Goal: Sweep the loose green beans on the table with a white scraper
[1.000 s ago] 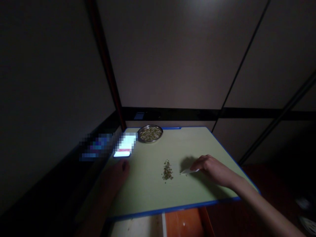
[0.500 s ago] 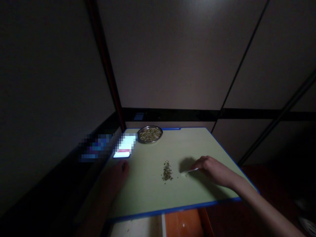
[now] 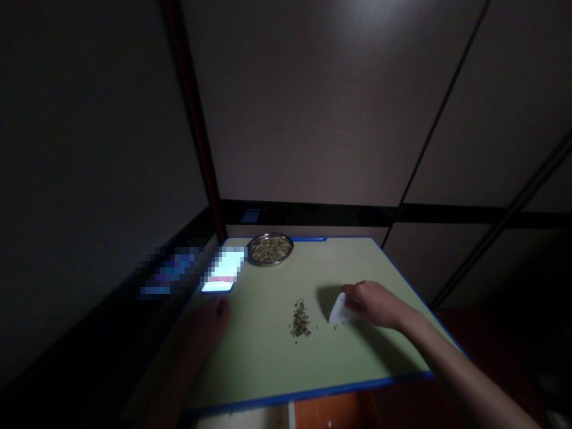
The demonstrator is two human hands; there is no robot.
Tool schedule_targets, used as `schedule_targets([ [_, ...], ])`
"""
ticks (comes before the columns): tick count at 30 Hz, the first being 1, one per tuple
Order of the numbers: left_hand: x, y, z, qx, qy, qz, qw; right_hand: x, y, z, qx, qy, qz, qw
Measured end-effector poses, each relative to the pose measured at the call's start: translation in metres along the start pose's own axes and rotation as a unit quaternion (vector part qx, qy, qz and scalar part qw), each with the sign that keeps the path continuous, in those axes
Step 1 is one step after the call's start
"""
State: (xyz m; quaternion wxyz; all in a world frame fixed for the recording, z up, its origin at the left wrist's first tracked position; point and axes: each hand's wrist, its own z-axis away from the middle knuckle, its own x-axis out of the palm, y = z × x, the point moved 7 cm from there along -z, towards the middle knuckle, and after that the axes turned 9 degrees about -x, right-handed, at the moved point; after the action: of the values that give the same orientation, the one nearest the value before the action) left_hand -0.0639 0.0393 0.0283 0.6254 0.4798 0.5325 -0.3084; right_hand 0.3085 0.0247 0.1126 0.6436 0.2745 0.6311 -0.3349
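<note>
My right hand (image 3: 373, 304) grips a thin white card (image 3: 338, 310) between thumb and fingers. The card is tilted, its lower edge at the tabletop. A few stray seeds lie beside that edge. To the left of the card is a small loose pile of greenish-brown seeds (image 3: 300, 322), perhaps mung beans. My left hand (image 3: 208, 325) rests in shadow at the table's left side, its fingers curled in and nothing visible in them. Just beyond it lies a lit phone (image 3: 226, 271). A round metal dish (image 3: 291, 251) at the back left holds many similar seeds.
The light green table (image 3: 263, 363) has a blue rim. Dark panelled walls (image 3: 304, 119) stand close behind and to the left. Below the front edge is an orange surface (image 3: 328, 412). A second, blurred screen glow (image 3: 172, 271) shows at the left.
The white card has turned from nearly flat to steeper, showing more of its face. A few seeds have shifted left of it. My left hand stays at the left side.
</note>
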Motion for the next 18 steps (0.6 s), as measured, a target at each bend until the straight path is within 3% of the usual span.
schedule_targets([
  [18, 0.002, -0.001, 0.001, 0.008, -0.001, -0.013, 1.000, 0.008, -0.014, -0.009, 0.026, -0.004, -0.006, 1.000],
])
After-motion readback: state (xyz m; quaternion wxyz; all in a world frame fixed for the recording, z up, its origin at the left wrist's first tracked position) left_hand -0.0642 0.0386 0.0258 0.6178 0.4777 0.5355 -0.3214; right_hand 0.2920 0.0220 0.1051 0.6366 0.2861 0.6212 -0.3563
